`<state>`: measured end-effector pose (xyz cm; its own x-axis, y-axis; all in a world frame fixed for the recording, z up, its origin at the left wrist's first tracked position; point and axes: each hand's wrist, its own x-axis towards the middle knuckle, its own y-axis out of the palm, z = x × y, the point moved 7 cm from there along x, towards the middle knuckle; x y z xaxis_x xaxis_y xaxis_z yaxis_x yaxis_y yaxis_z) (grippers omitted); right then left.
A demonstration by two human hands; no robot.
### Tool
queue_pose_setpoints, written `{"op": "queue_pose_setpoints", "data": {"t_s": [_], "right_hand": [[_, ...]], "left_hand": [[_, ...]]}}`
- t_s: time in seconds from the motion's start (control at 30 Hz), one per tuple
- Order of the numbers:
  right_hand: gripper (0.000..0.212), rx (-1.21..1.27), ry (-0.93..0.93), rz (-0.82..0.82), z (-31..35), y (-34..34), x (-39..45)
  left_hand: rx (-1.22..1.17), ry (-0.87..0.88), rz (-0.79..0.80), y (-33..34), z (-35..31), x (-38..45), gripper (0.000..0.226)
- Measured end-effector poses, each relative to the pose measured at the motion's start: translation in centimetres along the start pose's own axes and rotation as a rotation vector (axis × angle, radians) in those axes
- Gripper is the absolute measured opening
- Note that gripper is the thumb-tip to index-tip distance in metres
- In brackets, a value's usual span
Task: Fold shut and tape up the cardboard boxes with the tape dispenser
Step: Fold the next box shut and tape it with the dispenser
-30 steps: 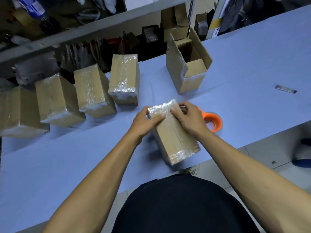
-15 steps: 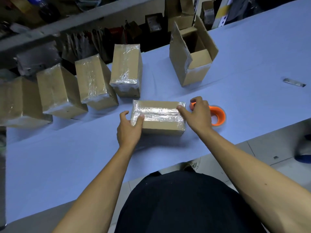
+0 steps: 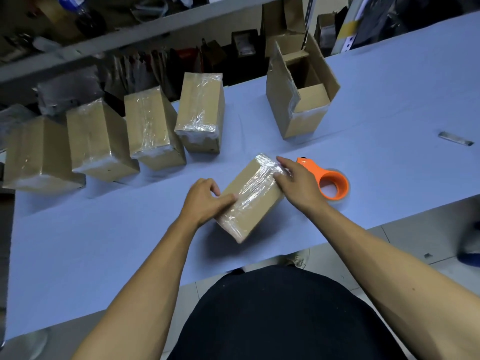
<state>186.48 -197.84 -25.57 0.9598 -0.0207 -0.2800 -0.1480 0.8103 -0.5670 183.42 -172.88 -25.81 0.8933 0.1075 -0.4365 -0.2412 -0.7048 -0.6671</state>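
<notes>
A small cardboard box wrapped in clear tape lies at a slant on the blue table in front of me. My left hand holds its left long side, thumb laid on the taped top. My right hand rests on its far right end, with straight fingers pressing the tape. The orange tape dispenser lies on the table just right of my right hand, with neither hand on it. An untaped box stands at the back with its flaps up.
Several taped boxes, among them one upright, one leaning and another, line the back left. Cluttered shelving runs behind them. A small metal strip lies far right. The table's near edge crosses by my body.
The box was turned from lying crosswise to a slant, its far end now toward the dispenser. Both hands shifted with it; my right hand now lies on the taped top.
</notes>
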Motion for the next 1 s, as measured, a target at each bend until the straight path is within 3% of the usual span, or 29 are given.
{"op": "queue_pose_setpoints", "data": {"t_s": [0.07, 0.13, 0.27, 0.37, 0.43, 0.53, 0.63, 0.73, 0.87, 1.0], "right_hand": [[0.049, -0.038, 0.036, -0.150, -0.3, -0.6, 0.2], [0.047, -0.013, 0.095, -0.242, -0.5, -1.1, -0.3], [0.038, 0.063, 0.004, -0.139, 0.1, -0.7, -0.5], [0.042, 0.092, 0.001, -0.061, 0.2, -0.3, -0.1], [0.038, 0.067, 0.039, -0.107, -0.8, -0.7, 0.2], [0.035, -0.188, 0.084, -0.174, -3.5, -1.5, 0.7], [0.048, -0.413, 0.142, -0.105, -5.5, -1.2, 0.6], [0.058, -0.588, 0.166, -0.164, -6.3, -2.3, 1.2], [0.085, -0.587, 0.267, 0.010, -8.6, -2.6, 1.8], [0.077, -0.486, 0.162, 0.010, -6.8, -2.7, 1.0]], "left_hand": [[-0.137, -0.059, 0.162, 1.8, -0.3, -0.3, 0.051], [-0.153, -0.007, 0.261, 3.2, -1.6, -0.7, 0.074], [0.013, 0.328, 0.169, 3.6, -5.7, -0.5, 0.098], [0.081, 0.444, 0.110, 4.4, -6.9, 0.2, 0.089], [0.107, 0.455, 0.071, 5.1, -6.7, 0.3, 0.084], [0.019, 0.418, 0.024, 5.3, -5.5, 0.2, 0.084], [-0.010, 0.407, 0.037, 5.4, -5.0, 0.6, 0.081], [-0.019, 0.429, 0.072, 5.1, -5.5, 0.7, 0.079], [-0.033, 0.432, 0.102, 4.8, -5.6, 0.9, 0.079], [-0.055, 0.364, 0.109, 4.3, -5.6, 1.3, 0.073]]}}
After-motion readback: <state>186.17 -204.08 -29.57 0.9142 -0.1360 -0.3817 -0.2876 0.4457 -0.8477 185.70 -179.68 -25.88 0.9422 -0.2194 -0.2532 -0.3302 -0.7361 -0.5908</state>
